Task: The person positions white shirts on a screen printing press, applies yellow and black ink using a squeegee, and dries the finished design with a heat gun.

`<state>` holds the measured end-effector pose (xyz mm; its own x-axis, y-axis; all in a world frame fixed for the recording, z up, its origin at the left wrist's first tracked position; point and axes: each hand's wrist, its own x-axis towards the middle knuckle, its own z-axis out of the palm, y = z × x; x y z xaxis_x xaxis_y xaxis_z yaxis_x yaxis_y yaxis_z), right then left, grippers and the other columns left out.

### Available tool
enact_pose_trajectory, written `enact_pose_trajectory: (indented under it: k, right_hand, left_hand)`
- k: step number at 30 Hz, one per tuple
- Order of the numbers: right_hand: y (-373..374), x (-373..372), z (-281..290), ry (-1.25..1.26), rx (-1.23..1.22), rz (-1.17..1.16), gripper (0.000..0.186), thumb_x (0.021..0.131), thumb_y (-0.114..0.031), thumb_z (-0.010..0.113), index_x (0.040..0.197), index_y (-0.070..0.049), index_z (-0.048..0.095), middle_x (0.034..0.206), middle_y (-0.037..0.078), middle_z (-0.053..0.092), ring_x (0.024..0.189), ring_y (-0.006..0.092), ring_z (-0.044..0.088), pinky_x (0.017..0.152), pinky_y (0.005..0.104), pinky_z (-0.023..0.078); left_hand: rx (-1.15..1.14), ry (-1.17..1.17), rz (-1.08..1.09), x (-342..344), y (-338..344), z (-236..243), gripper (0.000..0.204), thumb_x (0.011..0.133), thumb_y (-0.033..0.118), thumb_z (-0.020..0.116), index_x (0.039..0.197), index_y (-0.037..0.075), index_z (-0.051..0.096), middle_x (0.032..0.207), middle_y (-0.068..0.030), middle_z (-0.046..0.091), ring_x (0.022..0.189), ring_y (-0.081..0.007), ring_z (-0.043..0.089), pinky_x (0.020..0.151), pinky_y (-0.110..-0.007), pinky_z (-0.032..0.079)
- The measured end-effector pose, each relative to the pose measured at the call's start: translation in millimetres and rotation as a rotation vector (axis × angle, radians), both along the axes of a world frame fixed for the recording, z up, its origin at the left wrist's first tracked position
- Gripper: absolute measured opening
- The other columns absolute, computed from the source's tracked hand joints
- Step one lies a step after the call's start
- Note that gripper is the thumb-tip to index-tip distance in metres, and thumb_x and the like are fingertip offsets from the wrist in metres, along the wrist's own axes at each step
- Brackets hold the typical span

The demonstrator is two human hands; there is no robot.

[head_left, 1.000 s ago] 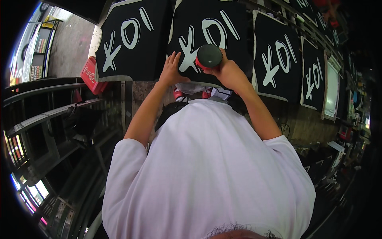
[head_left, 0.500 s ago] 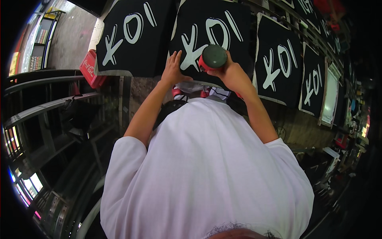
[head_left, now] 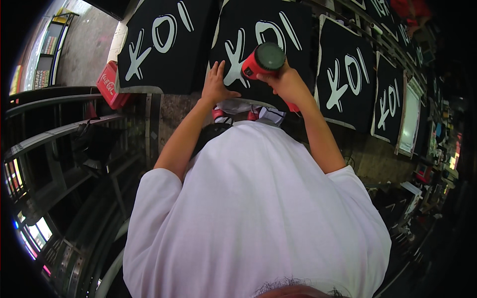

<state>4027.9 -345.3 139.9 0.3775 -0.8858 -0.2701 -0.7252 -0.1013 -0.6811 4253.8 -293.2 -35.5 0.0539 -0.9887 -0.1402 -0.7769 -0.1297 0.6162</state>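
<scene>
My right hand (head_left: 290, 83) grips a red heat gun (head_left: 252, 68), its round dark mesh end facing up. The gun is held over a black fabric panel (head_left: 238, 16) with large white lettering, hiding part of the print. Part of its red handle shows below my wrist. My left hand (head_left: 216, 88) is open at the near left part of this same panel, fingers stretched away from me and thumb out to the right. Whether that palm presses on the cloth is hard to make out.
Matching black panels lie on either side, one at the left (head_left: 154, 59) and others at the right (head_left: 344, 74). A red crate (head_left: 110, 87) stands beyond the left panel's edge. Metal rails (head_left: 54, 131) run along the left. A framed screen (head_left: 411, 119) leans at the far right.
The heat gun has tilted and shifted slightly away from me, so more of its red side shows. My left hand stays almost in place.
</scene>
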Motion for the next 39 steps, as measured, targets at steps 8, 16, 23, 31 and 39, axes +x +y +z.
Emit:
enact_pose_trajectory:
  k: [8,16,23,31,39]
  right_hand:
    - [-29,-8,-7,-0.053,0.195,-0.144,0.093,0.082,-0.05,0.078,0.147,-0.004,0.03,0.086,0.017,0.072,0.07,0.0308,0.072,0.065,0.0391,0.055]
    - [-43,-20,-16,-0.031,0.149,-0.187,0.094,0.082,-0.052,0.078,0.146,-0.003,0.03,0.08,0.014,0.069,0.063,0.024,0.07,0.059,0.0361,0.054]
    - [-54,-27,-13,-0.111,0.23,-0.178,0.088,0.083,-0.05,0.077,0.143,-0.002,0.033,0.097,0.023,0.072,0.089,0.0395,0.072,0.073,0.0433,0.055]
    - [-55,-19,-9,-0.086,0.1,-0.179,0.085,0.084,-0.049,0.077,0.142,-0.003,0.035,0.102,0.026,0.071,0.094,0.0417,0.07,0.078,0.0441,0.055]
    - [-62,-1,-7,-0.124,0.144,-0.128,0.096,0.079,-0.049,0.081,0.148,-0.005,0.031,0.096,0.016,0.073,0.062,0.0219,0.069,0.056,0.034,0.055]
  left_hand:
    - [-0.069,-0.22,-0.064,-3,-8,-5,0.137,0.045,0.047,0.096,0.156,0.01,0.024,0.16,-0.0252,0.023,0.148,-0.0472,0.019,0.121,-0.055,0.019]
    - [-0.001,-0.384,-0.046,-11,0,15,0.146,0.042,0.064,0.091,0.158,0.009,0.021,0.162,-0.0252,0.019,0.15,-0.0451,0.015,0.116,-0.069,0.01]
    - [-0.17,-0.303,-0.015,-14,-7,19,0.112,0.053,0.058,0.09,0.142,0.006,0.047,0.147,-0.0214,0.043,0.136,-0.0406,0.039,0.112,-0.055,0.032]
    - [0.178,-0.219,-0.045,4,-24,11,0.075,0.063,0.05,0.088,0.115,0.005,0.059,0.116,-0.0146,0.058,0.112,-0.0321,0.054,0.094,-0.046,0.044]
    - [-0.031,-0.336,-0.025,-5,-6,23,0.147,0.043,0.072,0.087,0.159,0.01,0.021,0.162,-0.0294,0.015,0.15,-0.0489,0.014,0.118,-0.064,0.013]
